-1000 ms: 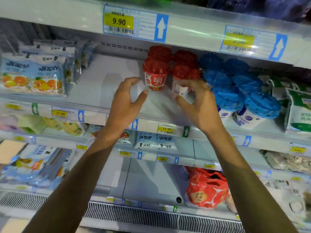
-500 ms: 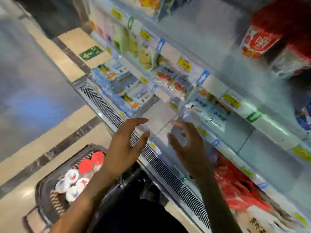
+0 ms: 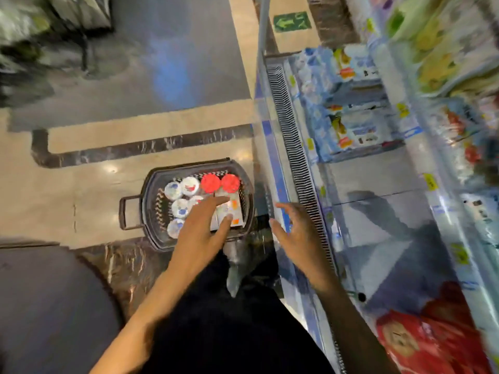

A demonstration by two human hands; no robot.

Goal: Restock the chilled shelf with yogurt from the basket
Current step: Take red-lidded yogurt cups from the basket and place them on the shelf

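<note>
A dark mesh basket stands on the floor beside the chiller. Inside it are two red-lidded yogurt cups, several white-lidded cups and a flat white pack. My left hand hovers over the basket's right half with fingers spread and holds nothing. My right hand hangs open between the basket and the chiller's front grille, also empty. The chilled shelf with the red cups is out of view.
The chiller's lower shelves on the right hold blue drink packs and a red bag. A basket handle sticks out to the left. My dark trousers fill the bottom middle. Tiled floor lies to the left.
The view swung down from the shelf with red cups to the floor basket. Both hands left the shelf and dropped; the left now sits over the basket.
</note>
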